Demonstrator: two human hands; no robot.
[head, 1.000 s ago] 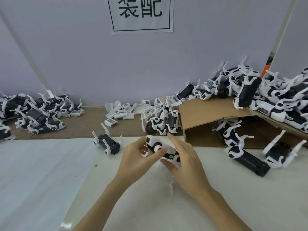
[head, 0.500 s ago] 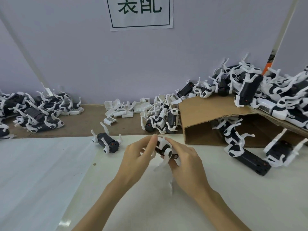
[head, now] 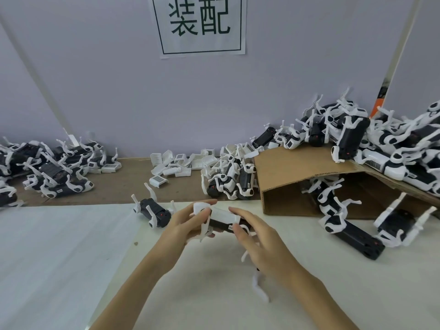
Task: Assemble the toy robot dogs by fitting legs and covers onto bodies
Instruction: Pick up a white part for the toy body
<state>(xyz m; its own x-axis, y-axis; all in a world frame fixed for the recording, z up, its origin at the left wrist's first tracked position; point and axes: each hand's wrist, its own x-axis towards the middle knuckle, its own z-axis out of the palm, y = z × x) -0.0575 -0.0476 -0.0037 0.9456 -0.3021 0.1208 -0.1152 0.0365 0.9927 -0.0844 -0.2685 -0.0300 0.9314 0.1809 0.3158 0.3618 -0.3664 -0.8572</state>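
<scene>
Both hands, the left hand (head: 188, 225) and the right hand (head: 259, 236), grip a black-and-white toy robot dog (head: 222, 219) just above the white worktop (head: 71, 258), near a cardboard box (head: 297, 184).

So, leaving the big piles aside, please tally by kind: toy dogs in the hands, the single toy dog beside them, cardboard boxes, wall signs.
black-and-white toy robot dog, held by left hand and right hand: 1
black toy robot dog lying alone: 1
brown cardboard box: 1
white paper sign: 1
Total: 4
</scene>
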